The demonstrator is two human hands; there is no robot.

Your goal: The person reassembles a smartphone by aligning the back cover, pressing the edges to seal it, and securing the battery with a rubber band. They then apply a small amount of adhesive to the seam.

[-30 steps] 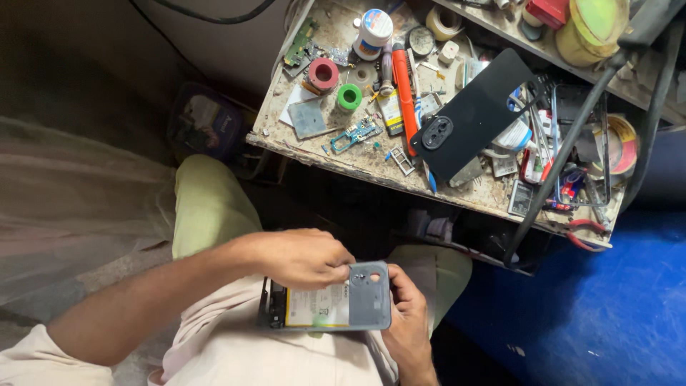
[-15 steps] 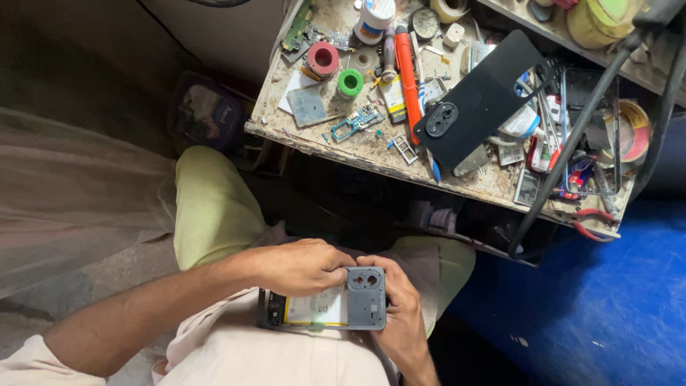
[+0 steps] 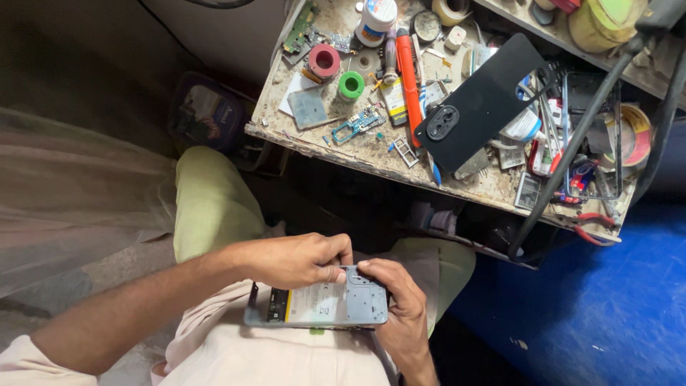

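An opened phone point(image 3: 318, 306) with its back cover off lies flat over my lap, showing a pale battery and grey inner frame. My left hand point(image 3: 296, 259) rests on its upper edge, fingertips pinched at the frame near the camera end. My right hand point(image 3: 395, 300) holds the phone's right end from below, its thumb on the top edge, touching my left fingertips. A black phone back cover point(image 3: 480, 104) with a round camera ring lies on the workbench above.
The cluttered workbench point(image 3: 371, 159) carries a red tape roll point(image 3: 324, 61), a green roll point(image 3: 351, 84), an orange-handled tool point(image 3: 409, 75), a small circuit board point(image 3: 359, 123), tweezers and red-handled pliers point(image 3: 594, 229). A black cable point(image 3: 572, 146) crosses it. Blue floor lies at right.
The view has shifted slightly, and both hands with the phone sit a little higher in it. My left fingertips have closed in on the frame's upper edge beside my right thumb.
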